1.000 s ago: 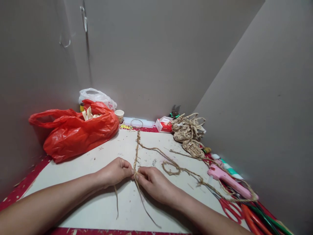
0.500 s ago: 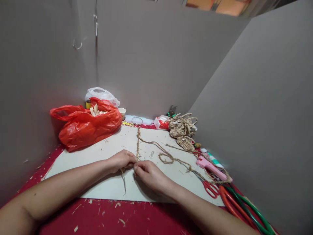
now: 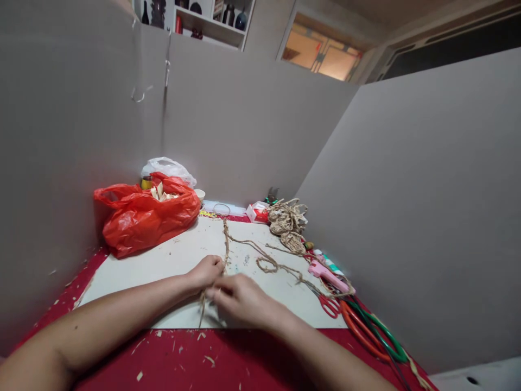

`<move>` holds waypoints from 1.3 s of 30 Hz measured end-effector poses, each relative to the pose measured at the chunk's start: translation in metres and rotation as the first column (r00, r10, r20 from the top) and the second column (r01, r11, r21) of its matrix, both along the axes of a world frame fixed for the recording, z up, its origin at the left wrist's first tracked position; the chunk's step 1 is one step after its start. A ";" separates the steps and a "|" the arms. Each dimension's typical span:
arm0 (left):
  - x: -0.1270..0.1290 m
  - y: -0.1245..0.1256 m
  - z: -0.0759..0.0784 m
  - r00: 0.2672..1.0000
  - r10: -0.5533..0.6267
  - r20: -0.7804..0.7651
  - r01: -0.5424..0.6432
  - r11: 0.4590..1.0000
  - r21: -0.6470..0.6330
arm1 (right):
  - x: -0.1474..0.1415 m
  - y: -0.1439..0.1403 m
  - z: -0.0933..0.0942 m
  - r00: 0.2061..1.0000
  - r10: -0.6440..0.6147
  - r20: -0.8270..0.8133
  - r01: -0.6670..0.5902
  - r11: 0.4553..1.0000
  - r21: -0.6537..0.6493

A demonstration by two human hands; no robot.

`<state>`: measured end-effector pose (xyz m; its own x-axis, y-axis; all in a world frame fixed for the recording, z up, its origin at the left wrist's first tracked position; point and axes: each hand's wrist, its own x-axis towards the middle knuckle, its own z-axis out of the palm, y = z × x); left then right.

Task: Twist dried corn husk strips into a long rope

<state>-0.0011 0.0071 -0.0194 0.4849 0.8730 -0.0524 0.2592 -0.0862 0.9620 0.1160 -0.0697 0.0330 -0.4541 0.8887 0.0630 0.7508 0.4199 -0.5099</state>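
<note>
- Your left hand [image 3: 207, 272] is curled nearly closed, fingertips pinched on the straw cord [image 3: 225, 242] where its near end meets the loose strands.
- Your right hand [image 3: 238, 297] lies just beside it, touching it, fingers bent over the same spot; it is blurred, so you cannot tell how tightly it grips, only that it is on the cord.
- Compared with a second ago, your right hand has slid left and now crosses over the cord, where before the two hands pinched it from either side. The loose ends that trailed long below your hands now show only as a short tuft [image 3: 201, 307] under them. That reads as a twist or wrap in progress at the cord's near end.
- The view has also tilted up: the white board [image 3: 163, 260] sits farther from you, and more of the red tabletop [image 3: 183, 358], littered with straw bits, shows in front of it.
- The cord runs straight away from your hands up the board toward a small ring [image 3: 222, 209] at the far edge; a side strand branches right into a loop [image 3: 266, 264].
- Further right lie woven straw pieces [image 3: 287, 220], a pink glue gun [image 3: 328, 276], red scissors [image 3: 329, 305] and orange and green cables [image 3: 374, 334].
- At far left sits a red plastic bag [image 3: 146, 217], with a white bag [image 3: 166, 167] and a paper cup [image 3: 199, 194] behind it.
</note>
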 end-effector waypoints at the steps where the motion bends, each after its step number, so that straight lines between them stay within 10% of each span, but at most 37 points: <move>1: 0.000 0.002 -0.001 1.000 0.002 -0.005 -0.002 0.999 0.047 | 0.009 0.013 0.003 0.993 -0.082 -0.088 0.082 0.997 -0.003; 5: -0.001 0.005 0.001 0.991 0.060 -0.116 -0.027 0.964 0.263 | 0.050 0.092 0.000 0.854 -0.494 -0.163 0.503 0.864 0.011; 11: -0.004 0.008 0.007 0.958 0.118 -0.261 -0.017 0.932 0.361 | 0.060 0.192 -0.028 0.762 -0.633 -0.139 0.636 0.771 -0.023; 17: -0.005 0.021 0.004 0.957 0.130 -0.261 -0.038 0.943 0.331 | 0.049 0.227 -0.029 0.709 -0.606 -0.361 0.633 0.772 -0.052; 29: -0.012 0.022 0.025 0.957 0.224 0.185 -0.277 0.895 0.349 | 0.048 0.132 0.000 0.583 -0.347 -0.735 0.347 0.924 -0.161; 33: -0.001 0.016 0.035 0.913 0.223 0.342 -0.294 0.940 0.171 | 0.034 0.088 0.001 0.659 -0.198 -0.725 0.306 0.952 0.017; 39: 0.013 0.006 0.036 0.925 0.251 0.285 -0.340 0.881 0.330 | 0.016 0.053 0.005 0.805 -0.081 -0.588 0.329 0.886 0.327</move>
